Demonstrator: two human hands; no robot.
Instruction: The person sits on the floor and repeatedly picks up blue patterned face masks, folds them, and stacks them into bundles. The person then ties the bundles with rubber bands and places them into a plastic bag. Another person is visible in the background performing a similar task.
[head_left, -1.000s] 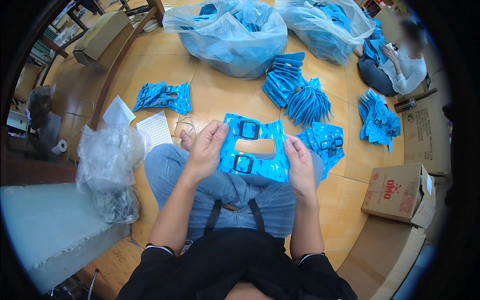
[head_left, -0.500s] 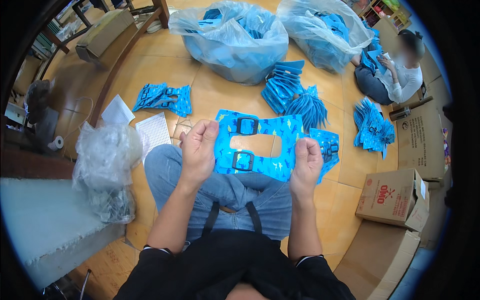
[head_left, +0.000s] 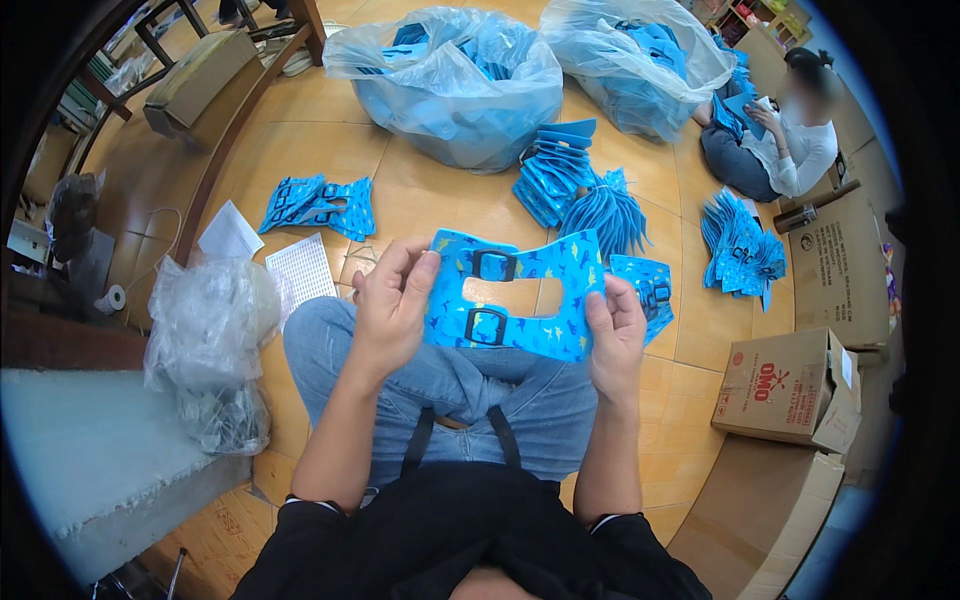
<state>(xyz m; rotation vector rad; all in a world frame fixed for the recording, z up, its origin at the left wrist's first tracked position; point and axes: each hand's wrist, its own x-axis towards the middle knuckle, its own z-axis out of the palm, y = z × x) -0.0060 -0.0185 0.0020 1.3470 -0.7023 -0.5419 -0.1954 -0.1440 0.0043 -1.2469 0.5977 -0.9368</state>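
Observation:
My left hand pinches the left edge of a blue fabric piece with a small yellow and dark animal print. At its right edge my right hand grips it, thumb in front and fingers curled behind. The piece is stretched flat above my crossed legs, with a rectangular opening in the middle. Two black buckles, an upper buckle and a lower buckle, sit left of centre. Just beyond my right hand lies another blue piece with black buckles, partly hidden.
Blue bundles lie ahead on the tiled floor, beside printed sheets. Two plastic bags of blue pieces stand farther off. Crumpled clear plastic is at left, cardboard boxes at right. Another person sits at far right.
The blue fabric piece has tilted slightly, its right side lower. My right hand has shifted a little down and its fingers sit looser. The whole view has moved slightly.

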